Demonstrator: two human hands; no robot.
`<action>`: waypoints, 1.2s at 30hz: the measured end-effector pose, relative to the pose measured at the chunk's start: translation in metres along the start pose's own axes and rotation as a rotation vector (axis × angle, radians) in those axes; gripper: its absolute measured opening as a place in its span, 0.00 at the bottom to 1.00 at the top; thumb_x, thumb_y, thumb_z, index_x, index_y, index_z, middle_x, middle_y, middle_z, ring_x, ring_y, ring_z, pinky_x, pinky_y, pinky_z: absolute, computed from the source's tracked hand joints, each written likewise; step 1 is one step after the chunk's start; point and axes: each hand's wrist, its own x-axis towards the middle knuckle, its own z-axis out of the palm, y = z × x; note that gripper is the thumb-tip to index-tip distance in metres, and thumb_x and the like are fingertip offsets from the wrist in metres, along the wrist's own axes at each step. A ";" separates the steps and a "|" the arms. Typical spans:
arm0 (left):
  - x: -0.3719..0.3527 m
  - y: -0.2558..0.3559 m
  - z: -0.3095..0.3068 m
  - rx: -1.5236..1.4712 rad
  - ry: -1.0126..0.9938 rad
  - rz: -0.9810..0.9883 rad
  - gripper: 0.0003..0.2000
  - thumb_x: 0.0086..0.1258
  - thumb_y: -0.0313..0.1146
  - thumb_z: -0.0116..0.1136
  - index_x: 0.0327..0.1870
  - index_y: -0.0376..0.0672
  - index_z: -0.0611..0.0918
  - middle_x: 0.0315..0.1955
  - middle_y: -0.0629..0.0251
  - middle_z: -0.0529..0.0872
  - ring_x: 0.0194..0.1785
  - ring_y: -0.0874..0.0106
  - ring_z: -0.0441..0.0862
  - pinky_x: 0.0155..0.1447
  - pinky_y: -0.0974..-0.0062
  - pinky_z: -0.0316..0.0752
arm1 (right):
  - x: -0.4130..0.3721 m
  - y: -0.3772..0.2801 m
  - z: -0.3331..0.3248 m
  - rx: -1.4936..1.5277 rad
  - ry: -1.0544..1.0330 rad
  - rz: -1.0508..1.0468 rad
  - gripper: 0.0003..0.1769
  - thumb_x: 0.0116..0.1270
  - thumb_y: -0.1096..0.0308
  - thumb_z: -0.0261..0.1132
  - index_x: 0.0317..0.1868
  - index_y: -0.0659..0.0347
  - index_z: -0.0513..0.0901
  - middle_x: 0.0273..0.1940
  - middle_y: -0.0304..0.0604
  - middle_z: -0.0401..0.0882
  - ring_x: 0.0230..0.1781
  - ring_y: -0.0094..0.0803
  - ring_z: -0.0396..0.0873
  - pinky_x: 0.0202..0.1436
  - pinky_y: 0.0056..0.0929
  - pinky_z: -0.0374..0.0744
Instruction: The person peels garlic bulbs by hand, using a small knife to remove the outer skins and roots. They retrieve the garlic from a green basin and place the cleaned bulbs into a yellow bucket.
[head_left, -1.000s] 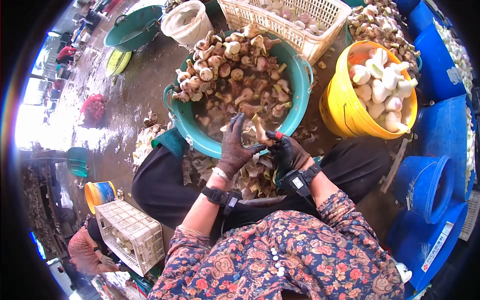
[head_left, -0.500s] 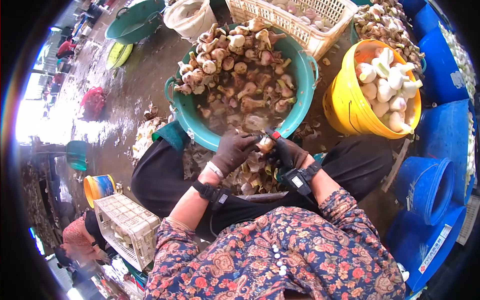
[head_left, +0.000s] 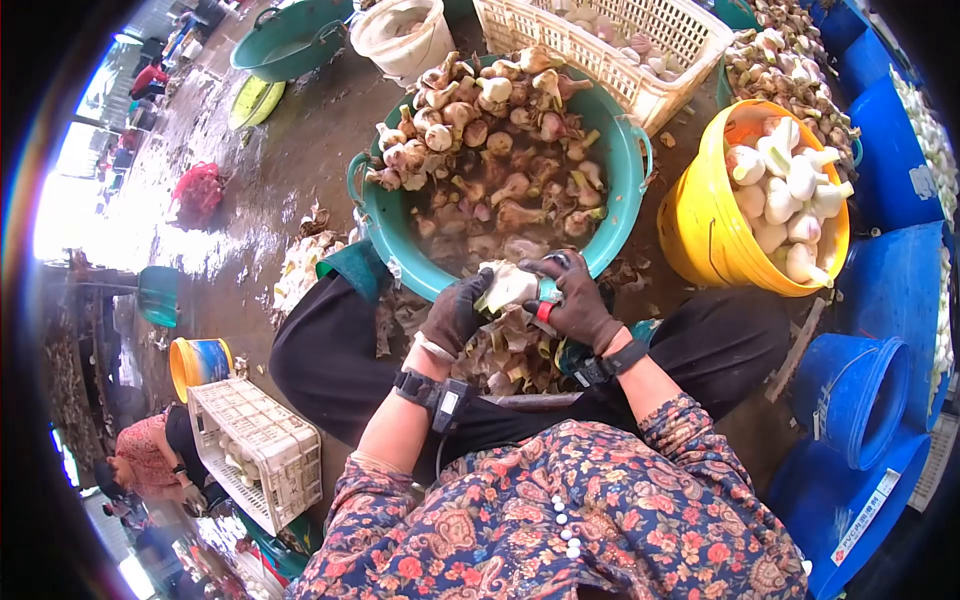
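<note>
My left hand (head_left: 455, 315), in a dark glove, is closed around a pale garlic bulb (head_left: 508, 286) with its white skin showing. My right hand (head_left: 580, 308), gloved too, is closed against the bulb's right side. A small teal piece (head_left: 549, 290) and a red band (head_left: 543, 312) show at its fingers; what tool this is, I cannot make out. Just beyond both hands stands a teal tub (head_left: 625, 215) with unpeeled garlic bulbs (head_left: 460, 110) heaped at the back and more in brown water. Loose garlic skins (head_left: 500, 355) lie below my hands, between my legs.
At the right a yellow bucket (head_left: 690, 225) holds white peeled garlic bulbs. Behind the tub are a cream crate (head_left: 640, 90) and a white bucket (head_left: 400, 50). Blue bins (head_left: 875, 285) line the right edge. Another person (head_left: 150, 455) sits at lower left beside a crate (head_left: 255, 440).
The bulb has turned and now shows a larger white surface. My hands have moved apart around it, and the right hand has rolled over its right side. The view has shifted slightly.
</note>
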 end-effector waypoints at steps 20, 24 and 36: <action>0.013 0.025 -0.008 -0.728 -0.041 -0.741 0.14 0.69 0.36 0.56 0.47 0.35 0.81 0.37 0.68 0.84 0.38 0.80 0.79 0.41 0.81 0.74 | -0.010 0.030 0.031 -0.261 0.046 0.017 0.25 0.55 0.57 0.68 0.52 0.55 0.77 0.47 0.53 0.76 0.47 0.49 0.74 0.50 0.42 0.74; 0.007 0.034 -0.007 -0.836 0.020 -0.538 0.12 0.68 0.35 0.56 0.45 0.35 0.80 0.37 0.70 0.83 0.39 0.81 0.76 0.44 0.83 0.71 | -0.003 0.027 0.019 0.611 0.250 0.579 0.12 0.59 0.61 0.66 0.36 0.61 0.82 0.31 0.43 0.80 0.29 0.32 0.78 0.35 0.30 0.78; 0.001 0.051 -0.036 0.297 -0.237 -0.283 0.26 0.54 0.45 0.70 0.47 0.34 0.79 0.35 0.59 0.84 0.38 0.69 0.82 0.43 0.73 0.77 | -0.006 0.072 0.017 0.929 0.241 0.778 0.16 0.67 0.54 0.57 0.36 0.58 0.81 0.28 0.37 0.81 0.25 0.26 0.77 0.27 0.27 0.76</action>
